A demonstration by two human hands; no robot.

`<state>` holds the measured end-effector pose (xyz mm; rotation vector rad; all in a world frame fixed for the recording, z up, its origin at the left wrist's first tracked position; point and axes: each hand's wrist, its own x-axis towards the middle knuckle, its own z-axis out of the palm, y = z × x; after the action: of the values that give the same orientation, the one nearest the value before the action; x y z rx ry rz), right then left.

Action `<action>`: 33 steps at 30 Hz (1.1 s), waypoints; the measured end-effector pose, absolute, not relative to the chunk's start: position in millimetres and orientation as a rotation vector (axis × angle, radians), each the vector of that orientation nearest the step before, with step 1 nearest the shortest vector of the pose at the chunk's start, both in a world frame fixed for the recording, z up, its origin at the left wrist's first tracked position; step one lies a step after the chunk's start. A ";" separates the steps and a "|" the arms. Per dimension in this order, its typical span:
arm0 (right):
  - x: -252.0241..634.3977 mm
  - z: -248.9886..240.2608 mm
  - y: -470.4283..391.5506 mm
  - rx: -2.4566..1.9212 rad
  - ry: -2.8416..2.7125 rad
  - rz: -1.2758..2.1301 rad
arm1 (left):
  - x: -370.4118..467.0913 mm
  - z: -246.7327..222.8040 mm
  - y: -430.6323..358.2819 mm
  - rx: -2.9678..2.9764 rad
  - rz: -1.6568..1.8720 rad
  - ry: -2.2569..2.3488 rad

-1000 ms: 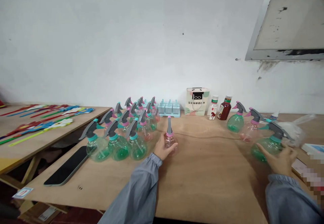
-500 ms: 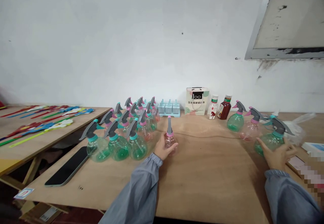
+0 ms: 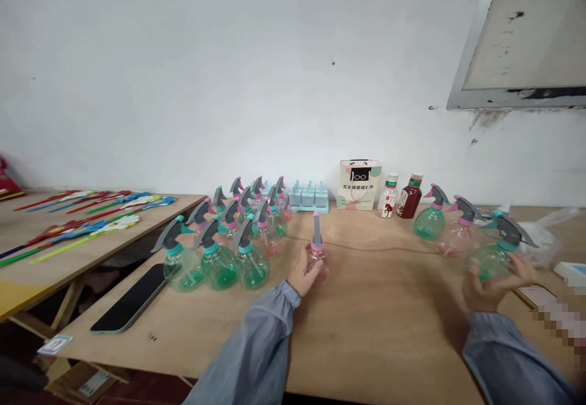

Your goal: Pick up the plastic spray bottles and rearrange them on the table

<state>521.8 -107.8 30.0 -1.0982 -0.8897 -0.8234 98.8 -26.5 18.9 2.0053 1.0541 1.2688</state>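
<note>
Near the middle of the wooden table (image 3: 366,332), my left hand (image 3: 306,272) is wrapped round a pink spray bottle (image 3: 320,261) with a grey trigger head, upright. At the right, my right hand (image 3: 494,283) holds a green spray bottle (image 3: 489,258) with a teal collar from below and the side; its fingers are slightly blurred. Just left of that bottle stand a pink one (image 3: 459,237) and a green one (image 3: 429,222). Several more green and pink spray bottles (image 3: 220,267) stand in rows left of my left hand.
A black phone (image 3: 130,301) lies at the left front. Along the wall stand light blue moulds (image 3: 309,198), a paper bag (image 3: 359,185) and two drink bottles (image 3: 408,197). Plastic wrapping (image 3: 544,240) is at the right. Colourful hand-shaped sticks (image 3: 86,228) lie on the left table.
My right hand has moved left and under the green bottle, which now looks slightly raised. My left hand stays round the pink bottle. The whole view has shifted slightly.
</note>
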 end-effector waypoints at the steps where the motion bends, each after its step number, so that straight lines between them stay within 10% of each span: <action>1: 494.2 35.2 -107.8 -1.077 -0.984 -0.806 | 101.9 16.8 -29.1 2.014 1.242 1.029; 12: 291.6 70.0 -84.6 -0.923 -1.566 0.642 | 116.7 17.5 -47.2 2.548 0.903 0.558; 21: 307.8 64.7 -83.0 -0.976 -1.397 0.714 | 12.7 56.5 -32.5 1.544 2.965 1.653; 33: 323.6 59.6 -78.3 -1.050 -1.314 0.935 | -4.1 54.4 -23.8 1.431 2.136 1.626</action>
<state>323.6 -78.3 59.6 -1.0501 -1.3140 0.9350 -4.1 -23.8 54.4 1.4313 1.6264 2.1359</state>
